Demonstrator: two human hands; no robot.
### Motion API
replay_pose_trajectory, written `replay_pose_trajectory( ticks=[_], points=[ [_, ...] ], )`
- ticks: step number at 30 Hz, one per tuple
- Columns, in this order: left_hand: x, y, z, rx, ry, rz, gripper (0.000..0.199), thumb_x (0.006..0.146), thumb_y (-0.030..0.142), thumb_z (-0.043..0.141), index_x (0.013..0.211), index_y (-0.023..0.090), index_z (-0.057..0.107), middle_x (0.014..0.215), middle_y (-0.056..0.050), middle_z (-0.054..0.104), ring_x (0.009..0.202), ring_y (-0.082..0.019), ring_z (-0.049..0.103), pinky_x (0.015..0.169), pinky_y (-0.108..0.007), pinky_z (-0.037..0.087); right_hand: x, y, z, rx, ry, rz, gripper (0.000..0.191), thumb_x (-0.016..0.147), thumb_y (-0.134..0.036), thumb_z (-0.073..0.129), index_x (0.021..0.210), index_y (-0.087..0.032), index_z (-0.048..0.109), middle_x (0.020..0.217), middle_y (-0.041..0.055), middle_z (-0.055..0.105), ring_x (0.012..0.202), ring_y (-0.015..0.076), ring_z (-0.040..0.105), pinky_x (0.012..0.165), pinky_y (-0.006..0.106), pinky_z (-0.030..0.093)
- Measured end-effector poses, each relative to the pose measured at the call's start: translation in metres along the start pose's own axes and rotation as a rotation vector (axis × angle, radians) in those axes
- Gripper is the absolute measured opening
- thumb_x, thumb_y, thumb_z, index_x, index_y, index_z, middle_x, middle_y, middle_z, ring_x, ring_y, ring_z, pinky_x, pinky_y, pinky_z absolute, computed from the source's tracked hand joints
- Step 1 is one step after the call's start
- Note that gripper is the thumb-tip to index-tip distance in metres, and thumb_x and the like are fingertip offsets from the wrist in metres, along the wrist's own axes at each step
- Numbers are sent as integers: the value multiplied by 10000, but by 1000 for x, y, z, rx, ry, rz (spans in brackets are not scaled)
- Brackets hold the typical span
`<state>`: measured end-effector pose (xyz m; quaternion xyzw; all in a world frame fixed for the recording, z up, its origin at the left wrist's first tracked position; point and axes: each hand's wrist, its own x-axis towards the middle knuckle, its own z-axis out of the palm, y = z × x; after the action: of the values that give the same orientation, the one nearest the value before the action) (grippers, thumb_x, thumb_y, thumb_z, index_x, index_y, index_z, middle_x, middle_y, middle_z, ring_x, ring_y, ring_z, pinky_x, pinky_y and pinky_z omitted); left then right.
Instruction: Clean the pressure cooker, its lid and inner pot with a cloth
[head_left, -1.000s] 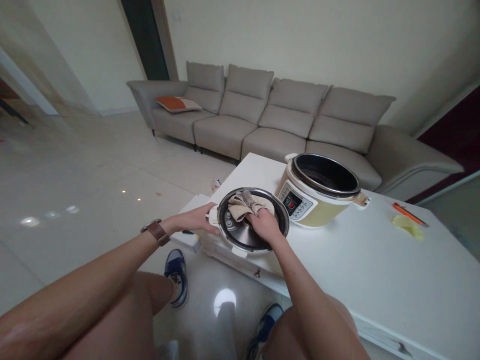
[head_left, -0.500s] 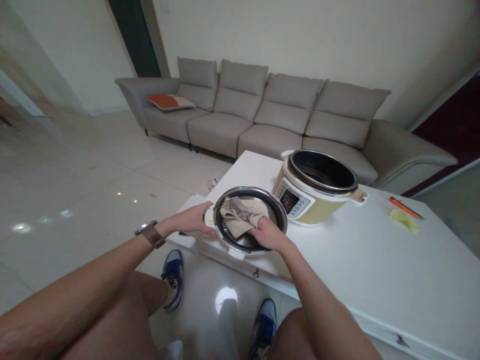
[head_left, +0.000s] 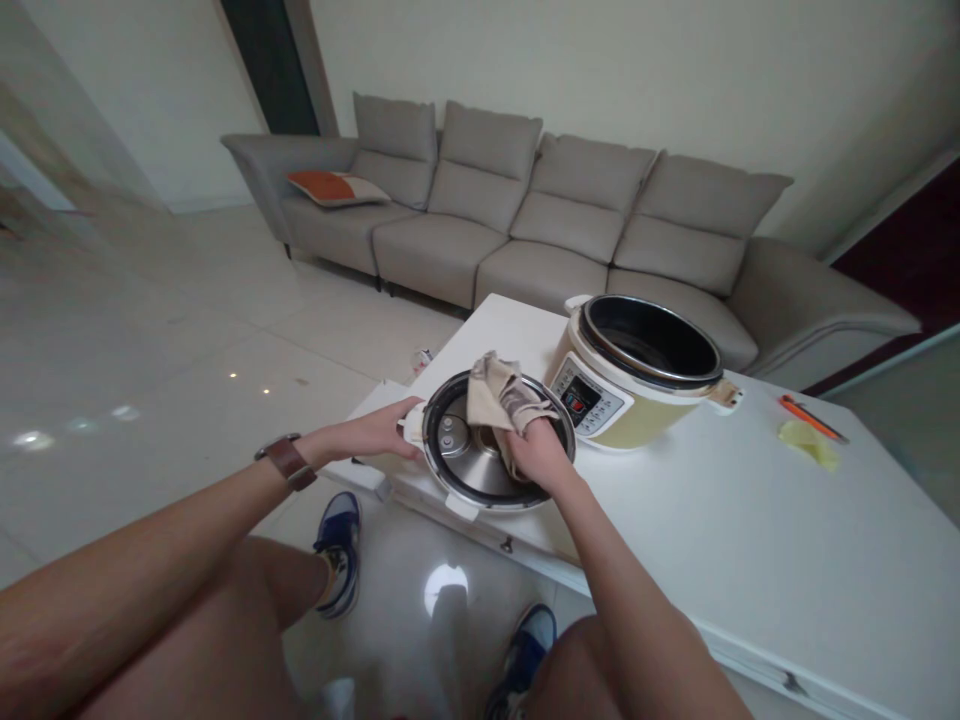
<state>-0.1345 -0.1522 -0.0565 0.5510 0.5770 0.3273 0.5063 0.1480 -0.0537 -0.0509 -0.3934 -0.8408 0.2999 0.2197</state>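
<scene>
The pressure cooker lid (head_left: 469, 470) is turned with its metal underside up, above the near edge of the white table. My left hand (head_left: 386, 430) grips the lid's white side handle, fingers closed around it. In my right hand (head_left: 538, 455) is a bunched beige and grey cloth (head_left: 499, 395), held over the right part of the lid's inner face. Parts of my right fingers are hidden by the cloth. Just beyond the lid stands the electric pressure cooker (head_left: 637, 400), uncovered, with a dark inner pot and a control panel facing me.
On the right of the white table (head_left: 750, 520) lie an orange-handled tool (head_left: 810, 415) and a crumpled yellow-green piece (head_left: 806, 445). A long grey sofa (head_left: 540, 240) stands behind, with an orange and beige cushion (head_left: 337, 187). My shoes (head_left: 341, 550) are on the tiled floor.
My right hand has moved the cloth rightward and upward across the lid, exposing the left part of its metal underside. My left hand keeps hold of the handle.
</scene>
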Motion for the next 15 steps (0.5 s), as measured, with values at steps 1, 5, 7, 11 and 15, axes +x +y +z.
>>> replay_pose_trajectory(
  ticks=[1, 5, 7, 11, 15],
  points=[
    [-1, 1, 0, -10, 9, -8, 789, 633, 360, 899, 1354, 233, 603, 1300, -91, 695, 1212, -310, 653, 1019, -400, 537, -3, -4, 1, -61, -99, -24, 495, 933, -271, 533, 1407, -222, 667, 1427, 96, 687, 1422, 258, 550, 1236, 392, 360],
    [0, 1, 5, -25, 61, -71, 772, 675, 431, 878, 1363, 231, 590, 1320, -103, 683, 1203, -322, 651, 918, -385, 573, -9, -9, -3, -81, -281, -43, 480, 916, -258, 565, 1379, -241, 690, 1427, 73, 691, 1393, 266, 578, 1214, 398, 394],
    [4, -3, 9, -21, 104, -95, 798, 671, 454, 879, 1370, 219, 574, 1294, -112, 688, 1158, -325, 667, 844, -375, 585, -8, -5, -9, 57, -211, -65, 496, 937, -274, 520, 1407, -225, 669, 1400, 65, 709, 1389, 257, 581, 1214, 412, 399],
    [10, -12, 14, 28, 189, -54, 838, 663, 452, 880, 1393, 192, 559, 1275, -133, 694, 1136, -336, 672, 845, -385, 577, -4, 10, -20, 179, 131, -35, 555, 938, -271, 437, 1451, -194, 635, 1312, 75, 752, 1402, 266, 564, 1230, 433, 380],
    [12, -15, 13, 92, 212, 11, 807, 689, 444, 856, 1391, 186, 554, 1395, -145, 645, 1284, -355, 605, 1014, -425, 525, -4, 18, -21, 28, 370, -55, 566, 926, -250, 430, 1445, -159, 636, 1329, 125, 733, 1429, 289, 529, 1258, 455, 331]
  ],
)
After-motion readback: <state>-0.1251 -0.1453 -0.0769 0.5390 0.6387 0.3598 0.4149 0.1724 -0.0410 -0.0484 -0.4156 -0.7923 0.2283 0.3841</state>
